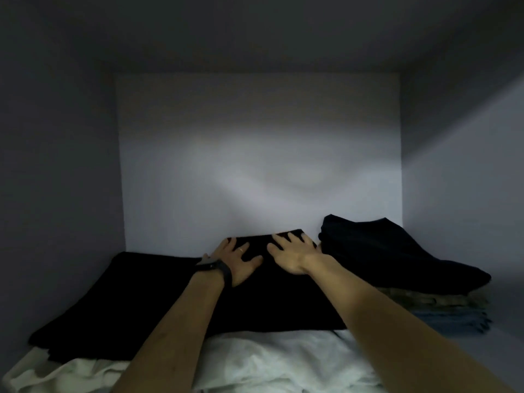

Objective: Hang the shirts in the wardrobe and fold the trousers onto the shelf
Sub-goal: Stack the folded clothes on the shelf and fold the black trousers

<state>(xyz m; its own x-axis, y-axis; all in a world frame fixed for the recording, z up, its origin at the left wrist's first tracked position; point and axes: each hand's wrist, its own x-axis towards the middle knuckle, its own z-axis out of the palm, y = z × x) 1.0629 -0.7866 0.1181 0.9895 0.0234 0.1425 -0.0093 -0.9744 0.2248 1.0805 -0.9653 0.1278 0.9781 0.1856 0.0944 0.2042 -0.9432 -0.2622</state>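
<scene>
The left hand (238, 260) and right hand (289, 255) press flat, fingers spread, on folded black trousers (272, 304) lying on the wardrobe shelf (507, 350). Dim light obscures the fabric's detail, and the white cloth (283, 361) beneath is cropped.

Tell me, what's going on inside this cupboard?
A person is reaching into a dim wardrobe compartment. Their left hand and right hand both lie flat, fingers spread, on a black folded garment, probably trousers, which rests on white cloth. To the right sits a stack of folded clothes, dark on top with olive and blue layers below.
</scene>
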